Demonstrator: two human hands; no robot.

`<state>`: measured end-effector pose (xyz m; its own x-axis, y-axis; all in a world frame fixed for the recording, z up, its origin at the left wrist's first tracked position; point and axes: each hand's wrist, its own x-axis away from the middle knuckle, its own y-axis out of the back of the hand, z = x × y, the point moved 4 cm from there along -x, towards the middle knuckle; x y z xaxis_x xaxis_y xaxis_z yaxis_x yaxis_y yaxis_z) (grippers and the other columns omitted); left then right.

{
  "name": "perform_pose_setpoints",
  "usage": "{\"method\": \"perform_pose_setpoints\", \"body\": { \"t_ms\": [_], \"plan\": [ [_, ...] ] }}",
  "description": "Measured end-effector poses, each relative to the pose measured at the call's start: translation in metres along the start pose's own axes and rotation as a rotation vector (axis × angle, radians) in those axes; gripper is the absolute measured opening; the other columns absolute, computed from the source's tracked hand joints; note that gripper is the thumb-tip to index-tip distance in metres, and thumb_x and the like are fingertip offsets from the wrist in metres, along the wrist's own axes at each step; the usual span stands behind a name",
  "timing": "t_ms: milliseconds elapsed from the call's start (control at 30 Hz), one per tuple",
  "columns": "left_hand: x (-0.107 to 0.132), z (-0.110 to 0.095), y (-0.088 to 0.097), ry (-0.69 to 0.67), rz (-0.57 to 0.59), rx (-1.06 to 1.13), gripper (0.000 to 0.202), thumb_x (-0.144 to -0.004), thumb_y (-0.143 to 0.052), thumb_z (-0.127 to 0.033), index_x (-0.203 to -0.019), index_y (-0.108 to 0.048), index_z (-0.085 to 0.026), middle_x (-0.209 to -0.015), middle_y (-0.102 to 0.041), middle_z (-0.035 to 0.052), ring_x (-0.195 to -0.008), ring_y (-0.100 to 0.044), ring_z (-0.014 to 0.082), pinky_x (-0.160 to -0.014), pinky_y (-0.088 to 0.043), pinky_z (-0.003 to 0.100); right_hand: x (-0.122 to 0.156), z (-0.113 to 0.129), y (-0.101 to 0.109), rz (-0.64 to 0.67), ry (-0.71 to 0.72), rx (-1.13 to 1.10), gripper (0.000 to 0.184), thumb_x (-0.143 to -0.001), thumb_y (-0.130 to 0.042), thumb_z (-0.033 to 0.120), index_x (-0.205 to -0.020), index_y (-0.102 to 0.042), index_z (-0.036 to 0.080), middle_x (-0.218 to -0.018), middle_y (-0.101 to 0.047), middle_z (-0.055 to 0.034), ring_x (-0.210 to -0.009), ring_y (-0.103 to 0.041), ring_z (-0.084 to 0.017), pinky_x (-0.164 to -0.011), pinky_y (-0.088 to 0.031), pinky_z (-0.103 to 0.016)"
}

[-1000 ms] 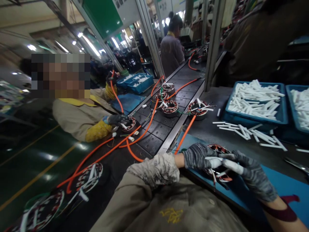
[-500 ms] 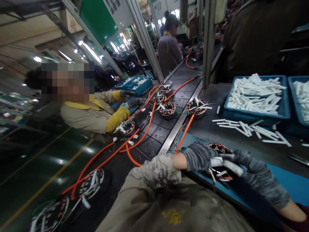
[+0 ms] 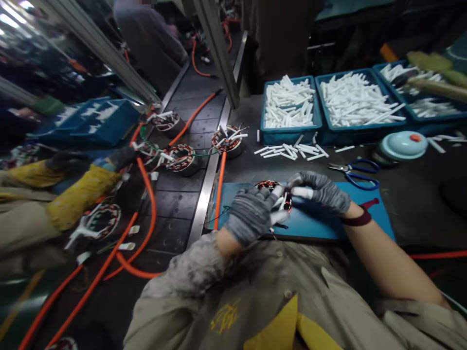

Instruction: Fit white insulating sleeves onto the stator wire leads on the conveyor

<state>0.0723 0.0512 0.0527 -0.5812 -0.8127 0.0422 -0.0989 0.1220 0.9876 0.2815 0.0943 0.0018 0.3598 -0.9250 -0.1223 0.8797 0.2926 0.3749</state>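
While the left hand (image 3: 250, 214) and right hand (image 3: 321, 189) bend their fingers (image 3: 302, 193) at a wire ring (image 3: 269, 185) over the mat (image 3: 328, 221), their grip is unclear.

Dim indoor scene, its far background sunk in near-black. Lamps (image 3: 12, 19) at the top left smear into bright white streaks. The metal rail (image 3: 204, 199) catches a pale gleam, and white tubes (image 3: 288, 102) stand out brightly. Soft shadow falls on the blue mat (image 3: 328, 223) beneath the right hand (image 3: 321, 192). At left, a yellow sleeve (image 3: 83, 194) is blurred. A small pixelated patch marks the top edge.
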Motion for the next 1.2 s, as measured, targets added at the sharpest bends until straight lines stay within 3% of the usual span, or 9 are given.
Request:
{"method": "perform_pose_setpoints", "body": {
  "t_ms": [67,133,233,367,567,733,833,1000,1200],
  "plan": [
    [0.021,0.012,-0.002,-0.123,0.033,0.040,0.091,-0.084,-0.070,-0.069,-0.155,-0.048,-0.017,-0.147,-0.062,0.0153,-0.129,-0.063,0.0324,-0.109,-0.049,0.043,-0.004,-0.010,0.022,-0.134,-0.009,0.156,0.036,-0.091,-0.066,0.052,-0.106,-0.077,0.021,-0.105,-0.077,-0.0086,-0.099,-0.072,-0.028,-0.096,-0.057,-0.049],
    [0.038,0.021,-0.009,-0.195,0.092,0.017,0.087,-0.085,-0.074,-0.060,-0.156,-0.047,-0.021,-0.149,-0.062,0.0124,-0.130,-0.062,0.0305,-0.108,-0.051,0.038,-0.013,-0.022,0.037,-0.199,-0.005,0.298,0.034,-0.094,-0.063,0.045,-0.112,-0.077,0.019,-0.113,-0.076,-0.0114,-0.108,-0.069,-0.032,-0.104,-0.052,-0.055],
    [0.045,0.024,-0.022,-0.022,0.120,-0.154,0.064,-0.096,-0.065,-0.042,-0.155,-0.049,-0.021,-0.128,-0.074,0.0156,-0.108,-0.073,0.0297,-0.091,-0.057,0.038,-0.039,-0.035,0.033,-0.101,0.047,0.482,0.030,-0.092,-0.065,0.037,-0.113,-0.079,0.020,-0.125,-0.073,-0.0124,-0.118,-0.065,-0.034,-0.110,-0.047,-0.057],
    [0.026,0.000,-0.030,0.195,0.221,-0.223,0.073,-0.099,-0.058,-0.048,-0.158,-0.041,-0.008,-0.088,-0.076,0.0173,-0.078,-0.075,0.0297,-0.069,-0.056,0.036,-0.076,-0.043,0.005,0.064,0.070,0.757,0.031,-0.094,-0.066,0.032,-0.119,-0.077,0.018,-0.148,-0.062,-0.0128,-0.139,-0.051,-0.037,-0.119,-0.037,-0.056],
    [0.002,-0.010,-0.007,0.252,0.257,0.049,0.119,-0.080,-0.077,-0.066,-0.165,-0.018,-0.008,-0.127,-0.072,0.0221,-0.098,-0.076,0.0319,-0.081,-0.057,0.034,-0.086,-0.042,0.000,0.056,-0.033,0.844,0.036,-0.095,-0.060,0.022,-0.127,-0.072,0.013,-0.145,-0.064,-0.0168,-0.136,-0.054,-0.040,-0.116,-0.037,-0.062],
    [0.058,0.001,-0.012,0.149,-0.088,0.064,0.079,-0.092,-0.070,-0.045,-0.158,-0.040,-0.014,-0.142,-0.066,0.0191,-0.109,-0.075,0.0292,-0.090,-0.059,0.032,-0.054,-0.037,0.011,0.060,-0.195,0.783,0.036,-0.093,-0.067,0.033,-0.121,-0.075,0.011,-0.120,-0.076,-0.0167,-0.108,-0.069,-0.031,-0.101,-0.053,-0.044],
    [0.084,0.009,-0.028,0.048,-0.271,0.037,0.049,-0.099,-0.062,-0.037,-0.144,-0.057,-0.019,-0.144,-0.064,0.0167,-0.108,-0.076,0.0261,-0.081,-0.062,0.030,-0.041,-0.037,0.012,0.021,-0.300,0.753,0.033,-0.090,-0.071,0.032,-0.115,-0.076,0.012,-0.108,-0.078,-0.0146,-0.093,-0.072,-0.028,-0.089,-0.056,-0.041],
    [0.067,0.019,-0.034,-0.089,-0.252,-0.003,0.038,-0.105,-0.052,-0.033,-0.136,-0.064,-0.014,-0.134,-0.071,0.0169,-0.109,-0.076,0.0245,-0.083,-0.064,0.029,-0.045,-0.032,0.005,-0.023,-0.302,0.712,0.028,-0.088,-0.069,0.026,-0.112,-0.077,0.014,-0.104,-0.078,-0.0140,-0.096,-0.071,-0.029,-0.093,-0.055,-0.043],
    [0.042,-0.002,-0.020,-0.165,-0.168,0.012,0.034,-0.104,-0.055,-0.036,-0.130,-0.068,-0.018,-0.114,-0.080,0.0096,-0.096,-0.079,0.0226,-0.077,-0.065,0.029,-0.035,-0.008,0.001,-0.245,-0.207,0.602,0.030,-0.092,-0.055,0.021,-0.114,-0.074,0.012,-0.121,-0.072,-0.0175,-0.114,-0.066,-0.030,-0.107,-0.050,-0.048]
  ]
}}
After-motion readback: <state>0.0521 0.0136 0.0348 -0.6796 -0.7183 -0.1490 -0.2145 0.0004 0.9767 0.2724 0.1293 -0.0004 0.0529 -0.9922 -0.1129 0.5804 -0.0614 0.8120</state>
